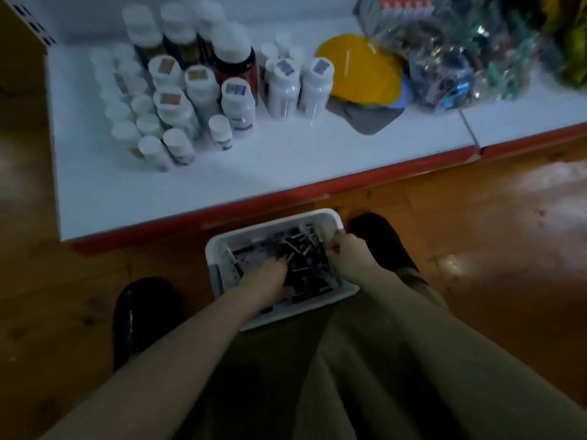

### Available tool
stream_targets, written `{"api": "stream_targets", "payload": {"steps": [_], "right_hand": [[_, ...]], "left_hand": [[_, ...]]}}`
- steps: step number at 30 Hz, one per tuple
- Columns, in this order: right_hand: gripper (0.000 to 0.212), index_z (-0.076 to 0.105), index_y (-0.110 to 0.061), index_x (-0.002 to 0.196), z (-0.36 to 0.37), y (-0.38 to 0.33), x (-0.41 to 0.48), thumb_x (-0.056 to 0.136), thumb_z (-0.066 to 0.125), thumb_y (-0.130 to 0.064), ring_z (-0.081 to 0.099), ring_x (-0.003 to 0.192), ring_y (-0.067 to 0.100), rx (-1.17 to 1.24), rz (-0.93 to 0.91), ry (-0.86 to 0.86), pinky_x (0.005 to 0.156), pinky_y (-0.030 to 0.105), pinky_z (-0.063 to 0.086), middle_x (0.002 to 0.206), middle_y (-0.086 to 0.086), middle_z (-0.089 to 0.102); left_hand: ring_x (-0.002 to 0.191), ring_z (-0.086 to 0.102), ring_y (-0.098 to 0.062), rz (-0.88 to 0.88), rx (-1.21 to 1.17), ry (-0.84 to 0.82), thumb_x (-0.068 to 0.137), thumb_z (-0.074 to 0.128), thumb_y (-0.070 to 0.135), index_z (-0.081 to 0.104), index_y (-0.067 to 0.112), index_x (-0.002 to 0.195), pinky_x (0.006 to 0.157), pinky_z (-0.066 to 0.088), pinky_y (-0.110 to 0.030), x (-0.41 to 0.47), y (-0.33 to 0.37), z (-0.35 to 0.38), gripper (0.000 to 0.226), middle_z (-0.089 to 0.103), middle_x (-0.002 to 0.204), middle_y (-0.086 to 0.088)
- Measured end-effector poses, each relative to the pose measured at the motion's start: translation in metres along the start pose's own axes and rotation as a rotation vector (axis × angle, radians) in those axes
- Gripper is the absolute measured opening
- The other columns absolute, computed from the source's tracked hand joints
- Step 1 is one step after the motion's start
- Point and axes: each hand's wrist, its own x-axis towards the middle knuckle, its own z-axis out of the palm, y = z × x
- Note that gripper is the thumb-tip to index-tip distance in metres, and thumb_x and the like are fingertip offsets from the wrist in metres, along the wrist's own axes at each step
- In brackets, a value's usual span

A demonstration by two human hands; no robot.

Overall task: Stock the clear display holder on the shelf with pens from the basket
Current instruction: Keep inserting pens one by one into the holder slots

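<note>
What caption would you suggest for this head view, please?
The left hand and right hand reach into a white basket of pens before a shelf of bottles.

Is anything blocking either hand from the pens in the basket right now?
Nothing visible. The left hand lies on the pens inside the white basket; the right hand is at its right rim, over them.

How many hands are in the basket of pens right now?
2. The left hand is among the pens near the middle of the basket; the right hand is at its right edge.
</note>
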Motion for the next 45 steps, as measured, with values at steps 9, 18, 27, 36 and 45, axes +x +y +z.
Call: {"api": "stream_targets", "payload": {"steps": [9,18,27,36,45], "right_hand": [[0.004,0.054,-0.010,0.094,0.045,0.013,0.036,0.091,0.051,-0.008,0.057,0.095,0.032,-0.319,-0.018,-0.170,0.081,0.041,0.048,0.103,0.014,0.060],[0.019,0.056,-0.007,0.108,-0.011,-0.018,-0.007,0.094,0.049,-0.017,0.059,0.069,0.031,-0.021,-0.233,0.059,0.058,0.040,0.049,0.083,0.015,0.062],[0.012,0.055,-0.013,0.106,-0.113,-0.062,-0.104,0.096,0.049,-0.013,0.053,0.072,0.023,0.197,-0.454,0.266,0.056,0.021,0.036,0.078,0.002,0.055],[0.015,0.056,-0.011,0.109,-0.234,-0.106,-0.223,0.097,0.047,-0.015,0.055,0.089,0.043,0.333,-0.588,0.502,0.075,0.048,0.041,0.096,0.029,0.059],[0.013,0.059,-0.011,0.104,-0.313,-0.139,-0.300,0.094,0.054,-0.016,0.057,0.058,0.000,0.138,-0.649,0.409,0.060,0.022,0.042,0.069,-0.002,0.058]], "left_hand": [[0.103,0.054,-0.030,-0.013,0.099,0.138,0.088,0.059,0.012,0.043,0.005,0.118,0.077,0.043,-0.032,0.030,-0.014,0.027,0.035,0.052,0.116,-0.016],[0.102,0.055,-0.028,-0.032,0.097,0.145,0.094,0.048,0.014,0.052,0.005,0.116,0.082,0.045,-0.032,0.006,-0.014,0.004,0.024,0.052,0.118,-0.015],[0.087,0.061,-0.021,0.007,-0.119,0.205,0.096,0.042,0.016,0.045,0.009,0.117,0.076,0.052,-0.033,-0.077,0.010,-0.060,0.022,0.063,0.104,-0.010],[0.069,0.054,-0.020,0.165,-0.394,0.759,0.095,0.049,0.022,0.041,0.016,0.090,0.063,0.040,-0.034,-0.209,0.081,-0.188,0.011,0.053,0.074,-0.005],[0.075,0.047,-0.021,0.481,-0.314,1.305,0.089,0.049,0.019,0.049,0.012,0.091,0.064,0.028,-0.025,-0.319,0.168,-0.319,0.008,0.050,0.082,0.004]]}}
